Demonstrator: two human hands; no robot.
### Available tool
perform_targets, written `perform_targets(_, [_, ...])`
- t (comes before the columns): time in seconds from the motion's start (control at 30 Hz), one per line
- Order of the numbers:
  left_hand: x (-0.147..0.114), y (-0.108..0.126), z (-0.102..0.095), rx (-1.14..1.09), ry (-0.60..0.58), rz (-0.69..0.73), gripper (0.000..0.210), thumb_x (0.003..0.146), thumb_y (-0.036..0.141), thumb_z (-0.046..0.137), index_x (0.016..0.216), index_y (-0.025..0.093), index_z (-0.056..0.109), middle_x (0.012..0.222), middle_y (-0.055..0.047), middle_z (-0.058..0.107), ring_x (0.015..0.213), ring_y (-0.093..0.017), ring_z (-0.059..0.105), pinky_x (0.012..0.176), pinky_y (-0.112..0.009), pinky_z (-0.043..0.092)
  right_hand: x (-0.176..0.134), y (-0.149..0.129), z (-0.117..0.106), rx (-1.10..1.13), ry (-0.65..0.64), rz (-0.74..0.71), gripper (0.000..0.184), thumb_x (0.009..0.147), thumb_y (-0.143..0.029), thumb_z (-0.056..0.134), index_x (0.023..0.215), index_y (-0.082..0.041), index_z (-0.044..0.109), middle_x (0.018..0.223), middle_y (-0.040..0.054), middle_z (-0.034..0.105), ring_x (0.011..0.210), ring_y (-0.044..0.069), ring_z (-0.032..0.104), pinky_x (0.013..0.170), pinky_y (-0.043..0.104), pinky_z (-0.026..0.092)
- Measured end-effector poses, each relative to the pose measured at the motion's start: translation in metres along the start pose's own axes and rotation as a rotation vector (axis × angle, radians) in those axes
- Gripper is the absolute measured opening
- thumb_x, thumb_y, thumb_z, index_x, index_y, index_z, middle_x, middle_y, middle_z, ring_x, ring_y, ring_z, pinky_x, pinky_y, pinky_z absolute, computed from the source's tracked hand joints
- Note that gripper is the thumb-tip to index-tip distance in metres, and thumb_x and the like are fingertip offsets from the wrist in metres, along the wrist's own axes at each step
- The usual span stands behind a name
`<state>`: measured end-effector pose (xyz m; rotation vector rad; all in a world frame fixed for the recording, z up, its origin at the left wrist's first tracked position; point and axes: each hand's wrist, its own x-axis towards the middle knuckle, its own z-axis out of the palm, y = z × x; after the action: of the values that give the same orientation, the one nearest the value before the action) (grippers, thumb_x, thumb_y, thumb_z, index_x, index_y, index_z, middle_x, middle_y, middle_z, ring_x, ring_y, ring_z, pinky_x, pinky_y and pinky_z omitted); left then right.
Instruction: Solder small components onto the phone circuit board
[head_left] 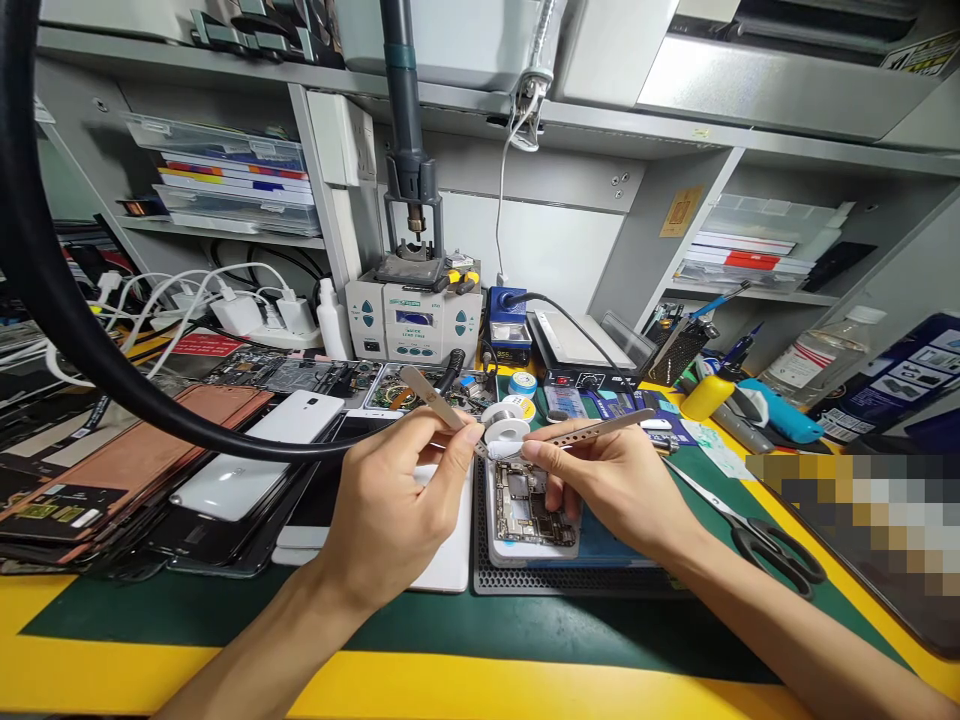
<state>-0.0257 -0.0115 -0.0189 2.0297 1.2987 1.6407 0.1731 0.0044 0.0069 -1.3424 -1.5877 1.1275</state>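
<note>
My left hand [401, 500] pinches a flat metal tool [435, 398] with a rounded end, its lower tip beside a white spool [506, 432]. My right hand [600, 485] is closed on silver tweezers [604, 428] with a row of holes along the handle, their rear end pointing right. Both tools' working tips meet around the spool's front edge; what they touch there is too small to tell. Under the hands lies a phone circuit board [525, 510] on a white and blue holder [499, 550], partly covered by my right fingers.
A black hose [187, 425] curves across the left side. Phones [259, 455] are stacked at left. Scissors [750, 530] lie right of my right forearm on the green mat [570, 640]. Behind stand a soldering station [414, 320], a yellow bottle [705, 395] and a clear bottle [821, 355].
</note>
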Motion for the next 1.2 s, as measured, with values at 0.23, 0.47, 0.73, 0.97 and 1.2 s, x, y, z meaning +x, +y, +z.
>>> perform_targets(0.23, [0.0003,0.0005,-0.0002,0.007,0.007,0.005,0.005,0.091,0.020,0.064,0.092,0.019,0.069,0.084,0.002,0.076,0.073,-0.010,0.074,0.071,-0.016,0.057,-0.0002,-0.0005,0.0003,0.002,0.004,0.002,0.024,0.084,-0.039,0.073,0.084,-0.015,0.075,0.048,-0.0009,0.064,0.038,0.011,0.055,0.036,0.020,0.045])
perform_targets(0.47, [0.0006,0.0005,0.0001,0.017,0.002,0.001,0.006,0.091,0.021,0.064,0.093,0.019,0.069,0.084,0.002,0.076,0.072,-0.011,0.074,0.070,-0.017,0.057,-0.0004,0.0012,0.0002,0.018,0.000,0.001,0.029,0.081,-0.045,0.075,0.085,-0.016,0.075,0.049,-0.0009,0.065,0.038,0.012,0.055,0.036,0.021,0.045])
perform_targets(0.73, [0.0003,0.0001,-0.0001,0.013,0.002,0.002,0.007,0.091,0.022,0.064,0.095,0.020,0.070,0.085,0.002,0.077,0.072,-0.013,0.075,0.069,-0.018,0.058,0.0006,0.0002,0.0014,0.012,0.000,0.006,0.027,0.082,-0.042,0.074,0.085,-0.016,0.075,0.049,-0.0014,0.064,0.038,0.012,0.055,0.036,0.021,0.045])
perform_targets(0.97, [0.0007,0.0012,-0.0002,0.011,0.001,-0.006,0.006,0.091,0.022,0.064,0.092,0.019,0.069,0.084,0.001,0.077,0.072,-0.013,0.075,0.069,-0.018,0.058,0.0004,0.0002,0.0009,0.010,-0.003,0.002,0.027,0.082,-0.042,0.074,0.087,-0.016,0.076,0.049,-0.0013,0.064,0.039,0.012,0.055,0.037,0.021,0.046])
perform_targets(1.2, [0.0003,0.0007,0.0003,0.011,0.007,-0.008,0.007,0.091,0.022,0.064,0.091,0.018,0.069,0.084,0.001,0.077,0.072,-0.013,0.075,0.069,-0.018,0.058,0.0005,0.0006,0.0004,0.012,-0.005,0.000,0.030,0.080,-0.046,0.076,0.087,-0.017,0.076,0.048,-0.0010,0.064,0.039,0.013,0.055,0.037,0.022,0.046])
